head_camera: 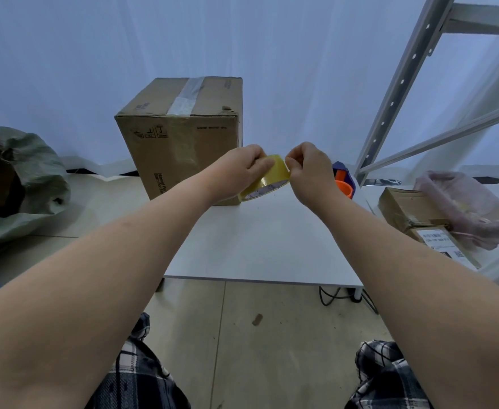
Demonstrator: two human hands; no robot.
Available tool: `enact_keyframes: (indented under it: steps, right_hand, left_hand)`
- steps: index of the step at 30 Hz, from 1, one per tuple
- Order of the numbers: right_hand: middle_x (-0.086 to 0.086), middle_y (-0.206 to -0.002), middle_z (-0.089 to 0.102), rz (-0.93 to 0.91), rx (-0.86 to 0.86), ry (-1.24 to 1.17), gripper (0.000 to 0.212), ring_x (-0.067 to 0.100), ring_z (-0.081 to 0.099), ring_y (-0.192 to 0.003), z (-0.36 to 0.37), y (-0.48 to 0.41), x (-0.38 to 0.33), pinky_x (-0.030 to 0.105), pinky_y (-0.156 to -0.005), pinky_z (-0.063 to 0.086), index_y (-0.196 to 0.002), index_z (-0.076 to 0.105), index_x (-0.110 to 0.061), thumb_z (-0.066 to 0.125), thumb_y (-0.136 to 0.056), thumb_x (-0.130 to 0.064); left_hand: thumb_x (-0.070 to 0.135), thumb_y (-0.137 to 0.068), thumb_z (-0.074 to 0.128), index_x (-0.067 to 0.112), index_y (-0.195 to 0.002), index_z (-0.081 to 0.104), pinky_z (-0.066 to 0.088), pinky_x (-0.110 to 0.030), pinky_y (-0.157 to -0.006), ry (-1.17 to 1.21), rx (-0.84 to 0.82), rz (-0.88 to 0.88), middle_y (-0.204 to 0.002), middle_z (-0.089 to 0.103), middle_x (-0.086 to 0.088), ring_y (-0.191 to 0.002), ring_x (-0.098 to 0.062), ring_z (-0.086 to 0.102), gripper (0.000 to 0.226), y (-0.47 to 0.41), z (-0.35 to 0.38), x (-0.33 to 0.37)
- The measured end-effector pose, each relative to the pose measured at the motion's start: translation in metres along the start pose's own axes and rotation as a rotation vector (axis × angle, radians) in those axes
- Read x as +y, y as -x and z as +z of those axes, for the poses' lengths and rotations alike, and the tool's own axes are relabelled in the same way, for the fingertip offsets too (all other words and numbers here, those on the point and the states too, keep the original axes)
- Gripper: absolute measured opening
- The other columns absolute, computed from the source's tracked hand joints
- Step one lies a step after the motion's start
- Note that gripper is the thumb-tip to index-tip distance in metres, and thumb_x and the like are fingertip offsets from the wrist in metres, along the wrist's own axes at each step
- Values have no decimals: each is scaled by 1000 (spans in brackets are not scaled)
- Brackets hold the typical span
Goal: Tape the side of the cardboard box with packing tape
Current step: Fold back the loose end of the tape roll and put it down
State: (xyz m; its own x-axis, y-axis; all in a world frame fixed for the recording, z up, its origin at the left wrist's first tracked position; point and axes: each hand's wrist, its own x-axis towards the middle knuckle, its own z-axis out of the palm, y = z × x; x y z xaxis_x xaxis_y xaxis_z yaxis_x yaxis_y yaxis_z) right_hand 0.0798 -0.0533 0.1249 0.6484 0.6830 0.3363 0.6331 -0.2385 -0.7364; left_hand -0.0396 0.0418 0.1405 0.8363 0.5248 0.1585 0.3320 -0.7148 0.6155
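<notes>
A brown cardboard box (180, 140) stands upright at the far left of the white table (260, 246), with clear tape along its top seam. A yellowish roll of packing tape (267, 181) hangs in the air just in front of the box's lower right corner. My left hand (236, 169) grips the roll from the left. My right hand (310, 169) pinches at the roll's upper right edge with thumb and fingertips. Whether a tape end is lifted I cannot tell.
An orange and dark blue tape dispenser (344, 180) lies on the table behind my right hand. A grey metal shelf frame (404, 84) rises at right, with a flat cardboard parcel (419, 219) and a pink bag (472, 205). A green sack (18, 184) sits left.
</notes>
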Motion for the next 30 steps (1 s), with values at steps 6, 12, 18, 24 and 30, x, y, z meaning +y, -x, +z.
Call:
enact_keyframes:
  steps: [6,12,18,24,30]
  right_hand:
    - [7,-91,55,-62,-137,0,11,19,50,-82,4,5,-8,24,-70,39,-98,56,-2,46,-93,-3]
    - [8,-92,54,-44,-151,-60,13,18,48,-81,8,7,-18,19,-62,39,-98,55,-1,44,-94,-7]
    - [11,-109,52,115,-66,-85,15,19,48,-87,-5,-3,-3,28,-75,38,-99,55,-7,43,-95,-16]
    - [6,-83,58,17,-77,-108,3,23,59,-76,-8,1,-3,37,-75,52,-93,54,-10,52,-92,-11]
    - [11,-79,59,-169,-168,7,17,26,61,-73,-9,8,-12,26,-66,48,-110,52,-11,49,-94,-6]
  left_hand:
    - [33,-101,38,3,-111,53,43,-36,-73,-269,-5,-94,-107,62,-16,-87,-26,54,35,-1,9,-15]
    - [34,-101,38,1,-117,50,46,-40,-77,-319,28,-187,-112,63,-18,-97,-33,59,39,-3,12,-21]
    - [37,-95,51,10,-117,51,41,-28,-64,-28,42,-130,-95,56,-5,-83,-19,52,34,0,12,-16]
    - [25,-96,52,18,-122,56,43,-25,-68,103,16,-112,-86,53,0,-80,-19,52,27,1,13,-13]
    - [24,-95,52,18,-112,61,41,-21,-60,55,36,-134,-94,55,-2,-83,-19,52,20,3,14,-15]
